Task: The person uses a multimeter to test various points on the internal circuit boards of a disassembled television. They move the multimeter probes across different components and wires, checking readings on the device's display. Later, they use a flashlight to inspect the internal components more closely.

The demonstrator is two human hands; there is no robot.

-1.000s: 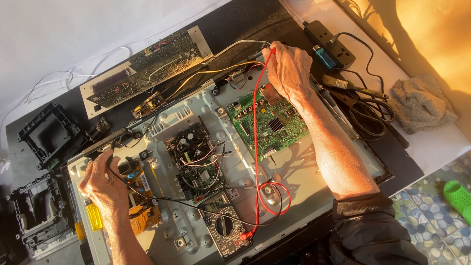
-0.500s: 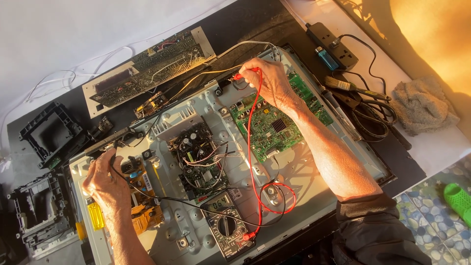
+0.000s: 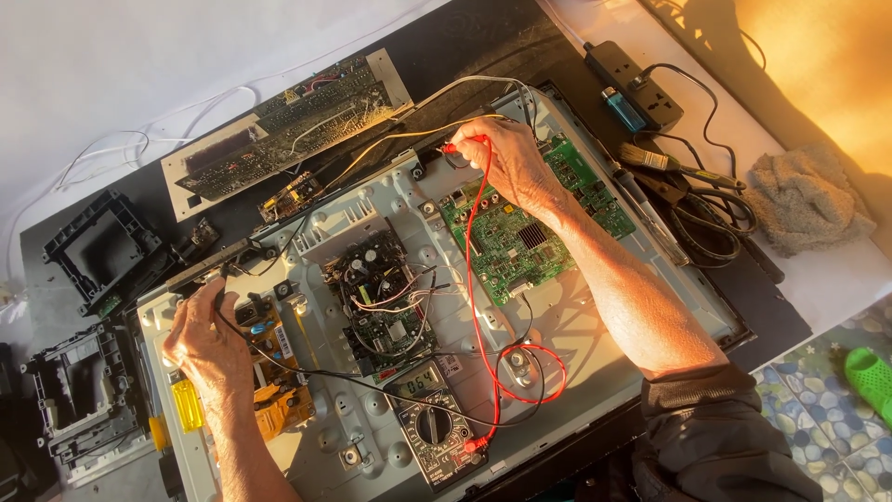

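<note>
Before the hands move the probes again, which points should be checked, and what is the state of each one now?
1. Right hand holds red probe at the top edge of the chassis: ok.
2. Left hand holds black lead: ok; its tip: cannot tell.
3. Multimeter display is lit: ok.
4. Both leads plugged into the multimeter: ok.
5. Red lead lies across green board: not ok.

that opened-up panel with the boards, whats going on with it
A person is probing an opened flat panel chassis with a multimeter. The right hand holds the red probe at the top edge, beside the green circuit board. The left hand presses the black lead down at the left end. The meter's screen is lit.
</note>
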